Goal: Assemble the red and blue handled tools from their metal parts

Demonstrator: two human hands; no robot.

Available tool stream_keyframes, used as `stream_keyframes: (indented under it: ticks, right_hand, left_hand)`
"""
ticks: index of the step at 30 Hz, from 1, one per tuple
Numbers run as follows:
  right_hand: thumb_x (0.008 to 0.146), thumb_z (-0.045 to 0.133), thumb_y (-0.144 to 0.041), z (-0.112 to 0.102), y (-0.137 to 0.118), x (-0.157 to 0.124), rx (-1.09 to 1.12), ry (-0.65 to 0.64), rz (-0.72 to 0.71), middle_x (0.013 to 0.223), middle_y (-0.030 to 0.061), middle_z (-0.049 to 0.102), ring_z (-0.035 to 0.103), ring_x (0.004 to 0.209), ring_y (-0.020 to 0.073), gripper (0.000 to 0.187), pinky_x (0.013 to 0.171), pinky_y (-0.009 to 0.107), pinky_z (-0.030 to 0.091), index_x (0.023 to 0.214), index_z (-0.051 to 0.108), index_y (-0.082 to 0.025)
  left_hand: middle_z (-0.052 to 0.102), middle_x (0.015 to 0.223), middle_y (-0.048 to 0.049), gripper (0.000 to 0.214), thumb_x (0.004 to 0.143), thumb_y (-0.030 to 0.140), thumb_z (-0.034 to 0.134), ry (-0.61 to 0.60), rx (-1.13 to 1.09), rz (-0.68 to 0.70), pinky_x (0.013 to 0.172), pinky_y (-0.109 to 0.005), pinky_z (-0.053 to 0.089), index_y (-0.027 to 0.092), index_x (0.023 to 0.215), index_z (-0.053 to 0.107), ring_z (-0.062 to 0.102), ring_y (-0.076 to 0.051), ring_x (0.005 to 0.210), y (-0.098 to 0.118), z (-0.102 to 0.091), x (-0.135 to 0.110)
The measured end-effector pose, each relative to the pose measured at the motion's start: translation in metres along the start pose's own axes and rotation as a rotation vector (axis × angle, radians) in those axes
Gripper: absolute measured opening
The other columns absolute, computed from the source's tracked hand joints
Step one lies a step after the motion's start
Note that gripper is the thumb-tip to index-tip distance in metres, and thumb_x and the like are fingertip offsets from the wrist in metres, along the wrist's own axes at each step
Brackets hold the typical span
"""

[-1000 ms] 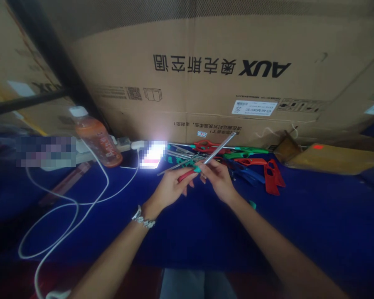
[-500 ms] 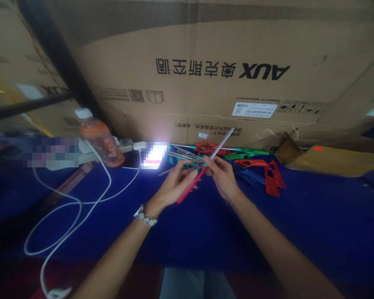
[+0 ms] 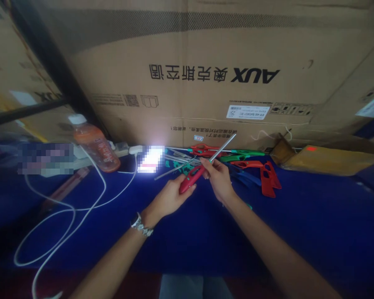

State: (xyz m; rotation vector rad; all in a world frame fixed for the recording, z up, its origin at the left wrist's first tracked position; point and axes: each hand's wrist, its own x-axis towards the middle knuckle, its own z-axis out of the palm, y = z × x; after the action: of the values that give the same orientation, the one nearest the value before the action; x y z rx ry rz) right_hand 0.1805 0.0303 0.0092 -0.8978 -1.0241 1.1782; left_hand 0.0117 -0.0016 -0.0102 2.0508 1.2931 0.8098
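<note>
A long-nosed gas lighter with a red handle (image 3: 189, 181) and a thin metal tube slants up to the right, held between my hands over the table. My left hand (image 3: 171, 196) is closed on the lower end of the red handle. With fingers pinched, my right hand (image 3: 218, 176) grips it where handle and tube meet. Just behind lie metal tubes (image 3: 181, 156) and small teal pieces (image 3: 177, 165). A red lighter handle (image 3: 205, 148), a green one (image 3: 237, 157), blue pieces (image 3: 246, 175) and red-orange handle shells (image 3: 268, 185) lie to the right.
A bottle of orange drink (image 3: 95, 143) leans at the left beside a white cable (image 3: 75, 220) looping over the blue cloth (image 3: 187, 245). A glowing, blurred-out screen (image 3: 151, 160) stands near the cardboard box (image 3: 187, 91). A yellow packet (image 3: 330, 160) lies at right.
My left hand has shifted down to the handle's lower end, leaving more of the red handle in sight. The lighter stays in both hands, and the view has shifted slightly.
</note>
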Motion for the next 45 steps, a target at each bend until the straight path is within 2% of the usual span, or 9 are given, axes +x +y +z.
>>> stream_keyframes:
  ticks: [7,11,17,23,27,32,36,40,45]
  right_hand:
    - [0.083,0.069,-0.046,0.01,0.013,-0.021,-0.329,-0.089,-0.152,0.091,0.0032,0.071,0.065,0.084,0.0194,0.029,0.078,0.032,0.052,0.096,0.068,-0.021]
    - [0.089,0.061,-0.044,-0.003,0.002,-0.026,-0.378,-0.064,-0.192,0.099,0.0056,0.072,0.066,0.094,0.0221,0.027,0.088,0.037,0.052,0.1,0.071,-0.021]
    - [0.071,0.08,-0.042,-0.032,-0.013,-0.032,-0.022,0.033,0.03,0.094,0.0033,0.074,0.069,0.085,0.0203,0.036,0.077,0.033,0.056,0.098,0.07,-0.021]
    - [0.071,0.078,-0.05,-0.038,-0.019,-0.025,0.029,0.031,0.146,0.086,0.0041,0.072,0.068,0.075,0.0171,0.038,0.062,0.027,0.055,0.091,0.069,-0.019]
    - [0.082,0.069,-0.049,-0.043,-0.019,-0.018,-0.148,-0.058,0.0,0.092,0.0033,0.072,0.069,0.08,0.0175,0.031,0.071,0.028,0.055,0.097,0.067,-0.022]
    - [0.098,0.048,-0.042,-0.057,-0.026,-0.005,-0.496,-0.146,-0.258,0.098,0.0041,0.071,0.068,0.087,0.0206,0.031,0.082,0.033,0.053,0.122,0.059,-0.024]
    - [0.1,0.047,-0.036,-0.075,-0.051,0.02,-0.974,-0.225,-0.475,0.114,0.0099,0.066,0.064,0.105,0.0254,0.037,0.094,0.038,0.048,0.133,0.059,-0.025]
    - [0.1,0.048,-0.035,-0.085,-0.069,0.055,-1.462,-0.24,-0.478,0.112,0.0129,0.059,0.062,0.103,0.0276,0.044,0.094,0.045,0.044,0.143,0.055,-0.029]
    - [0.094,0.049,-0.023,-0.085,-0.056,0.099,-1.706,-0.341,-0.422,0.123,0.0174,0.053,0.056,0.115,0.0302,0.054,0.099,0.047,0.037,0.148,0.049,-0.025]
  left_hand:
    - [0.063,0.081,-0.0015,0.032,0.086,0.03,0.062,0.09,-0.001,0.093,0.059,-0.029,0.046,0.017,0.113,0.051,0.06,-0.018,0.066,0.013,0.01,0.007]
    - [0.062,0.118,-0.0137,0.053,0.085,0.027,0.064,0.004,0.002,0.287,0.087,-0.04,0.055,0.017,0.133,0.043,0.065,-0.026,0.101,0.026,0.007,0.006]
    - [0.061,0.126,-0.0122,0.059,0.085,0.039,0.07,0.115,0.229,0.241,0.092,-0.047,0.056,0.023,0.136,0.044,0.065,-0.031,0.111,0.054,0.014,0.011]
    - [0.069,0.12,-0.0101,0.034,0.086,0.014,0.063,0.175,0.32,0.22,0.09,-0.045,0.056,0.021,0.119,0.059,0.069,-0.03,0.105,0.066,0.019,0.037]
    - [0.072,0.113,-0.0077,0.033,0.087,0.017,0.064,0.226,0.108,0.207,0.094,-0.04,0.055,0.02,0.119,0.061,0.071,-0.024,0.1,0.062,0.022,0.046]
    - [0.061,0.133,-0.0123,0.037,0.084,0.019,0.065,0.243,0.04,0.293,0.11,-0.044,0.045,0.019,0.121,0.063,0.058,-0.025,0.125,0.063,0.023,0.048]
    - [0.069,0.1,-0.0066,0.014,0.09,0.03,0.06,0.348,-0.101,0.165,0.082,-0.035,0.056,0.019,0.097,0.066,0.069,-0.019,0.088,0.056,0.001,0.051]
    - [0.062,0.068,-0.0003,0.03,0.095,0.038,0.054,0.38,-0.032,0.1,0.065,-0.029,0.051,0.019,0.072,0.058,0.061,-0.016,0.065,0.05,-0.017,0.056]
    - [0.063,0.109,-0.007,0.013,0.095,0.021,0.053,0.342,0.323,0.322,0.089,-0.038,0.053,0.019,0.104,0.062,0.063,-0.022,0.098,0.034,-0.023,0.087]
